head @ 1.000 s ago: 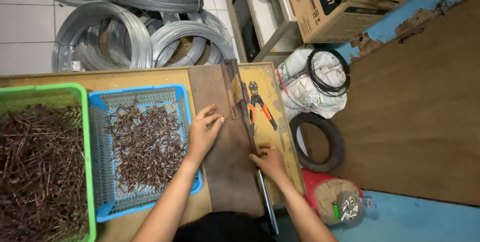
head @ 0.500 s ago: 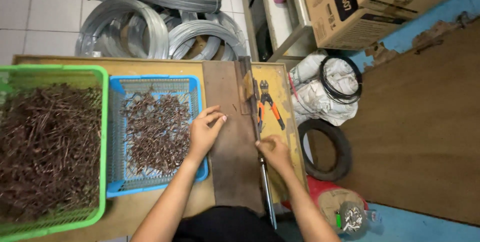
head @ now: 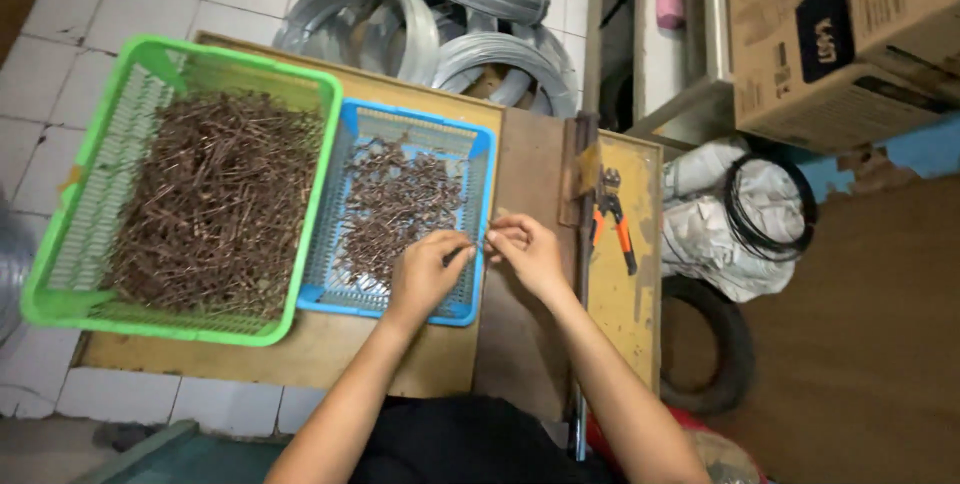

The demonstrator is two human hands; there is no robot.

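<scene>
head view: left hand [head: 425, 272] and right hand [head: 527, 251] meet fingertip to fingertip, pinching a thin short brown wire piece [head: 478, 245] between them above the right edge of the shallow blue plastic basket [head: 476, 204] of wire bits. beside it on the wooden bench [head: 330, 349] sits a larger green plastic basket [head: 312, 149]; orange-handled pliers [head: 612, 219] lie just right of the hands.

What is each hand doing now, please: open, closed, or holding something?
Left hand: fingers pinched shut on a small wire piece at the blue basket edge.
Right hand: fingers pinched on the same wire piece.
</scene>
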